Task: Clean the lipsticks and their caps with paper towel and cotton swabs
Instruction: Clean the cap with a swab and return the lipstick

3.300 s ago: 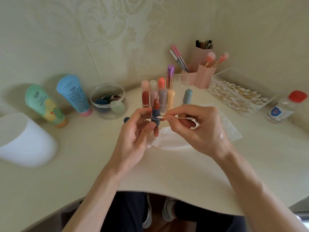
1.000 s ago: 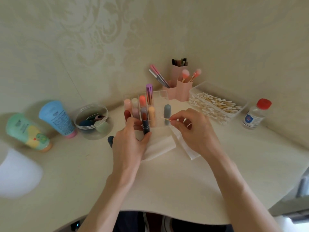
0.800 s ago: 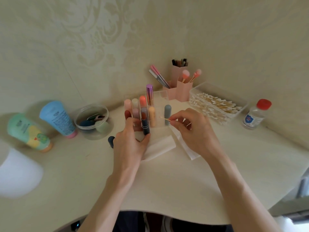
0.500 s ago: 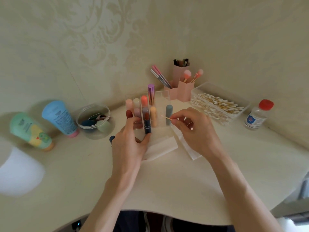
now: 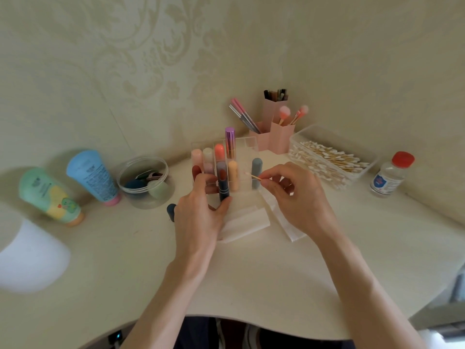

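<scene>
An uncapped dark-blue lipstick [image 5: 223, 187], its brown-red stick showing, stands upright at the front of a clear organizer [image 5: 247, 144]. It is gripped between thumb and fingers of the left hand [image 5: 201, 212]. A dark cap [image 5: 171, 210], likely its own, lies on the desk [image 5: 251, 273] just left of that hand, apparently not yet cleaned. The right hand [image 5: 297, 197] pinches a cotton swab [image 5: 253, 175], its tip pointing toward the lipstick without touching it. A folded paper towel [image 5: 245, 221] lies beneath both hands. The other lipsticks [image 5: 232, 173] in the organizer are capped, so most of the cleaning probably remains.
</scene>
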`<action>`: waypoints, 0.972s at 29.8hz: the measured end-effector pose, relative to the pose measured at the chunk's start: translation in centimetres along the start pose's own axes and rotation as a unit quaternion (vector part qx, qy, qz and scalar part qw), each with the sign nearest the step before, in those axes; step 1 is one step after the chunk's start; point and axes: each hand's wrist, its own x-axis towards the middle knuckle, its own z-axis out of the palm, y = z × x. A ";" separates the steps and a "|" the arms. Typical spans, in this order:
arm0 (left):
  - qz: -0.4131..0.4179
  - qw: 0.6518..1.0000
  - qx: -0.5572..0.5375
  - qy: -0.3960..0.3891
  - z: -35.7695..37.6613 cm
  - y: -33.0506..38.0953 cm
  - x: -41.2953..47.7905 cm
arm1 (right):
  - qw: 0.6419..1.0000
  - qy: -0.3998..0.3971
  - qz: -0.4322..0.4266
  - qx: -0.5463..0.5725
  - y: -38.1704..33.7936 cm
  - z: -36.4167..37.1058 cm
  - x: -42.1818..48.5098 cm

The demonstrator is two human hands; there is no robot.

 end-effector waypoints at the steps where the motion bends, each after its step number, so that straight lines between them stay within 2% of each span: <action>1: -0.001 1.000 0.003 0.002 0.0 0.1 0.0 | 1.000 0.000 0.000 0.000 0.0 0.0 0.0; 14: -0.003 1.000 0.004 -0.008 -0.7 0.6 -0.2 | 1.000 0.005 0.001 0.013 0.1 0.0 0.1; 21: 0.157 0.975 0.144 0.064 -4.6 -0.1 -1.7 | 0.997 0.012 -0.023 0.077 -0.5 -0.1 0.0; 25: 0.138 0.965 0.222 -0.001 -6.9 -3.4 -0.9 | 0.996 -0.013 -0.046 0.068 -0.9 0.4 -0.3; 29: 0.098 0.969 0.220 -0.054 -7.6 -5.2 -0.9 | 0.996 -0.027 -0.046 0.070 -1.1 1.0 -0.5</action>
